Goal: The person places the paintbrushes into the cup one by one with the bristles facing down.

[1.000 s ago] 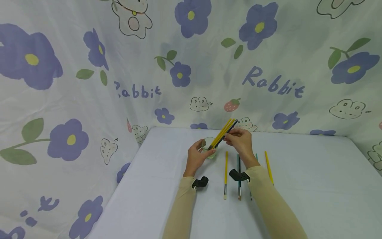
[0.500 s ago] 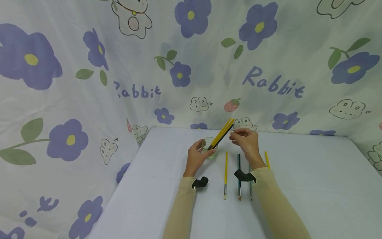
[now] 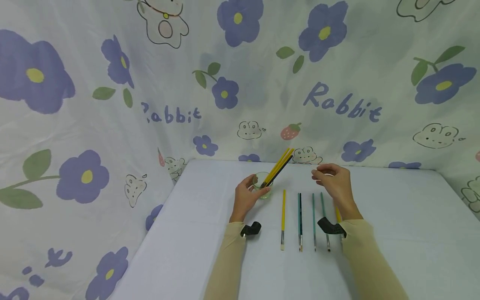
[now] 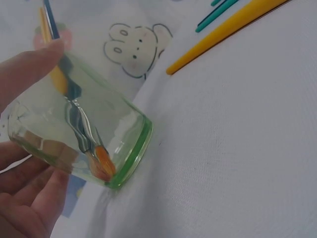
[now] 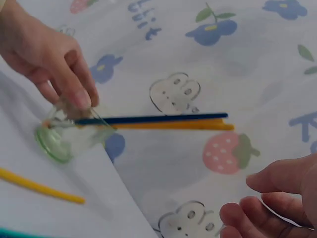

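My left hand [image 3: 246, 198] grips a clear greenish glass [image 4: 130, 161] round its side and holds it tilted. Several paintbrushes [image 3: 278, 167] with yellow handles and one dark blue handle lean out of it toward the upper right, bristles down. In the left wrist view, orange-brown bristles [image 4: 101, 163] rest near the glass bottom. My right hand [image 3: 335, 186] hovers over the table to the right of the glass, fingers loosely bent and nothing between them; the right wrist view shows its thumb and fingertips apart. Below it lies a teal paintbrush [image 3: 324, 212].
On the white table [image 3: 405, 216] lie more paintbrushes, roughly parallel: a yellow one [image 3: 283, 214], a teal and dark pair [image 3: 300, 216], another teal one [image 3: 314, 221], and a yellow one [image 3: 338, 214] partly behind my right wrist. A patterned curtain [image 3: 255, 96] rises behind.
My right hand has let go of the dark blue paintbrush, which stays leaning in the glass, and has moved right. The left hand holds the glass in the same place.
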Tool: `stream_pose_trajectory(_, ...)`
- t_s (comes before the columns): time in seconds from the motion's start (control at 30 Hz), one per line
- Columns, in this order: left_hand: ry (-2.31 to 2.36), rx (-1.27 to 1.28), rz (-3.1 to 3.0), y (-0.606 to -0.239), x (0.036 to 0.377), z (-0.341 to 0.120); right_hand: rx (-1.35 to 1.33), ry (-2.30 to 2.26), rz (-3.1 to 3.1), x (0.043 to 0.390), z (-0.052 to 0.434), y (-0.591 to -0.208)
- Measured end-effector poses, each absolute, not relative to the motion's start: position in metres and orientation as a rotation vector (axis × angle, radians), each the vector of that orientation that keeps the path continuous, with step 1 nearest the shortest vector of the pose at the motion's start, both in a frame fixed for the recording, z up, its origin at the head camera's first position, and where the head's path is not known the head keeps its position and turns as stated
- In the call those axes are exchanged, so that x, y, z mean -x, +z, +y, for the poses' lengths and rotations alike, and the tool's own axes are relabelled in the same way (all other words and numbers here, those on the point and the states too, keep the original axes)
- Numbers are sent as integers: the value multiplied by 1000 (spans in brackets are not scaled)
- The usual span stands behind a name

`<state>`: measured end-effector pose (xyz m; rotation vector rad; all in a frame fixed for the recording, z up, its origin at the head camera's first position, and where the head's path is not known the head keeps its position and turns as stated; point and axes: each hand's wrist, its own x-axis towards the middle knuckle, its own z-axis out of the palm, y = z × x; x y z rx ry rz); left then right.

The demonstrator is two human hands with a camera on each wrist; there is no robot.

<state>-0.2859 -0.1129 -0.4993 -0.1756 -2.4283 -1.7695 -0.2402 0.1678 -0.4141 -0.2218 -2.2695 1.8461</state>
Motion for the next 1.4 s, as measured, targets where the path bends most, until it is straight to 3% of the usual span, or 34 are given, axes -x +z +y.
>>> stream_pose_trajectory(0.43, -1742, 159, -2450, -500, 286, -114, 366, 1648, -2403, 222, 208, -427)
stream_pose_trajectory(1.4, -1770, 174, -2428, -500, 289, -112, 441, 1351, -2738, 221, 231, -460)
